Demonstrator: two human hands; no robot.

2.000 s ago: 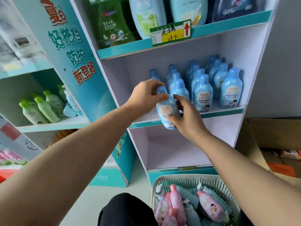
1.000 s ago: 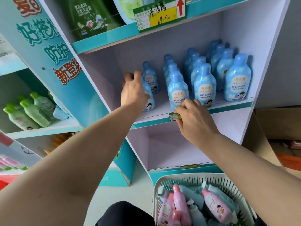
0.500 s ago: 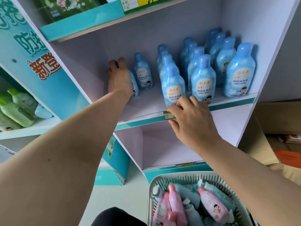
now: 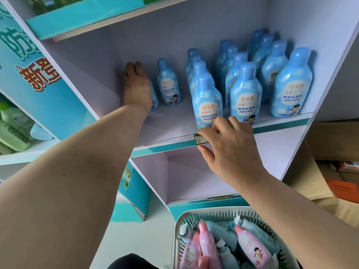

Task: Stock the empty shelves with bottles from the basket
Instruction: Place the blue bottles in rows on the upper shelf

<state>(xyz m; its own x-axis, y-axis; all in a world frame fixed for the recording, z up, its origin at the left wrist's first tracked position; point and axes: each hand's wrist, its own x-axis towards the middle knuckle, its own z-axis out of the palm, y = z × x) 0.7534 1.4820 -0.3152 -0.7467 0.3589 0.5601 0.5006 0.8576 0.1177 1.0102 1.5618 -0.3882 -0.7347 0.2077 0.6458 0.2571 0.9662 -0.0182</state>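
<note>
Bottle [image 4: 154, 100]: upper middle-left of the frame, at the back left of the shelf [image 4: 165, 127]. It stands upright with its long axis vertical. The cap is hidden and only the right edge shows past the hand. It is just left of the next bottle [image 4: 169, 84].
Left hand [image 4: 137, 88]: back toward the camera, fingers wrapped over the bottle.
Right hand [image 4: 231, 150]: centre right, bent fingers over the shelf's front lip on the tag [image 4: 200, 140], thumb beneath the lip.
Blue bottles [image 4: 207, 101]: upright in rows at upper right, caps up, labels facing out.
Basket [image 4: 186, 220]: bottom right, with pink bottles [image 4: 252, 247] lying on their sides.
Change: two seconds ago both hands held the bottle in front of the shelf. Now it is set deep at the left, where it was half a second ago. The right hand has stayed on the lip.
</note>
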